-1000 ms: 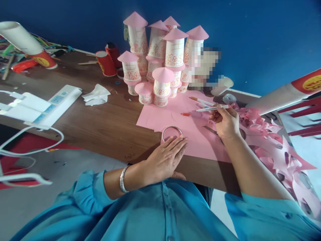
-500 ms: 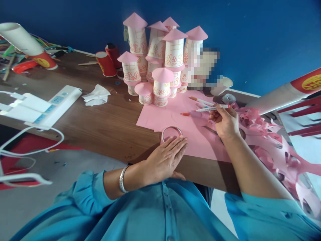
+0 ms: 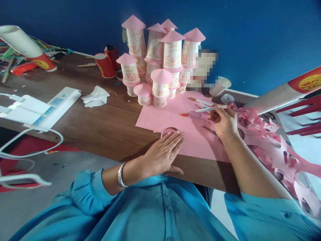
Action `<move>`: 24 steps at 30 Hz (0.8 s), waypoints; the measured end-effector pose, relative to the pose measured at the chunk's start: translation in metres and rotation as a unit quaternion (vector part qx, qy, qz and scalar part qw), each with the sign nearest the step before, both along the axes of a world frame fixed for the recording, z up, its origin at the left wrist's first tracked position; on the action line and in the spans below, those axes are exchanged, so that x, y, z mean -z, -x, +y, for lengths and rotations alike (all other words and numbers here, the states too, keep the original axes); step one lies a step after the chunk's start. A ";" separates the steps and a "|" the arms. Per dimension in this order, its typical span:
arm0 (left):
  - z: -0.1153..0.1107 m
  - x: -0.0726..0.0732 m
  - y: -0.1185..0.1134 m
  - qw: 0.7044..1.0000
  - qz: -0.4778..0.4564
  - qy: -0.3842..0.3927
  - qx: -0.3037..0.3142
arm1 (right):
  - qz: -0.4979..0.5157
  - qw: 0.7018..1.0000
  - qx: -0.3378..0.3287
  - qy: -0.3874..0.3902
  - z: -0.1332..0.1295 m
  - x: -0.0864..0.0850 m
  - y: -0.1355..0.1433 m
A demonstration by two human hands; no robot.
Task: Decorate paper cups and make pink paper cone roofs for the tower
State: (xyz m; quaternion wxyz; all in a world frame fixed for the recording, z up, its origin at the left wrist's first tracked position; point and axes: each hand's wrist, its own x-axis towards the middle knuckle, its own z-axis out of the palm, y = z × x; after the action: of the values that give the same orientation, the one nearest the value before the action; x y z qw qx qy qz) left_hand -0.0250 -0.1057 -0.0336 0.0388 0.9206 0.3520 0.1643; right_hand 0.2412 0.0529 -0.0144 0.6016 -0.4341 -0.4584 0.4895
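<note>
On the pink sheets (image 3: 200, 144), near the front of the table (image 3: 105, 134), lies a ring (image 3: 170, 127), its far arc showing beyond the fingertips of the left hand (image 3: 162, 154). That hand is laid out flat, back upward, its four fingers straight and close together over the near part of the ring, the thumb set apart toward the table's edge; a silver bracelet (image 3: 122, 175) circles its wrist. Farther right, the right hand (image 3: 224, 122) pinches a white pen (image 3: 207, 109) between thumb and fingers, the pen's red end by the knuckles and its other end pointing left; whether that end touches paper I cannot tell. Just beyond the pen lies a marker (image 3: 200, 101) with an orange-brown end, and left of the pen an orange cap (image 3: 184, 114) rests on the sheets. A dark blade (image 3: 209, 130) juts out beside the right hand, the rest of it hidden. Behind the sheets stand paper-cup towers (image 3: 173, 53) with pink cone roofs and drawn flowers. Right of them are a tipped cup (image 3: 220, 86), a roll of tape (image 3: 227, 98) and a heap of pink scraps (image 3: 271, 142). Toward the left lie a crumpled tissue (image 3: 96, 97) and a power strip (image 3: 62, 102), with a red cup (image 3: 105, 66) standing farther back, before the blue wall (image 3: 250, 40).
</note>
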 end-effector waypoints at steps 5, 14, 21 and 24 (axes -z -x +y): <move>-0.002 0.006 0.000 1.000 -0.005 0.000 -0.002 | -0.008 1.000 -0.005 -0.003 0.000 -0.001 0.001; -0.003 0.003 -0.001 1.000 0.018 -0.016 -0.007 | -0.024 1.000 -0.013 -0.013 -0.001 0.000 0.001; -0.003 0.003 -0.001 1.000 0.017 -0.011 -0.008 | -0.020 1.000 -0.012 -0.012 0.000 0.002 0.001; -0.003 0.002 -0.001 1.000 0.021 -0.020 -0.009 | -0.017 1.000 -0.009 -0.012 0.000 0.002 0.001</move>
State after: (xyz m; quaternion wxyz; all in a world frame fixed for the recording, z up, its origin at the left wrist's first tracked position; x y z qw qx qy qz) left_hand -0.0239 -0.1089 -0.0355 0.0120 0.9211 0.3580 0.1525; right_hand 0.2398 0.0527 -0.0162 0.5947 -0.4309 -0.4781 0.4818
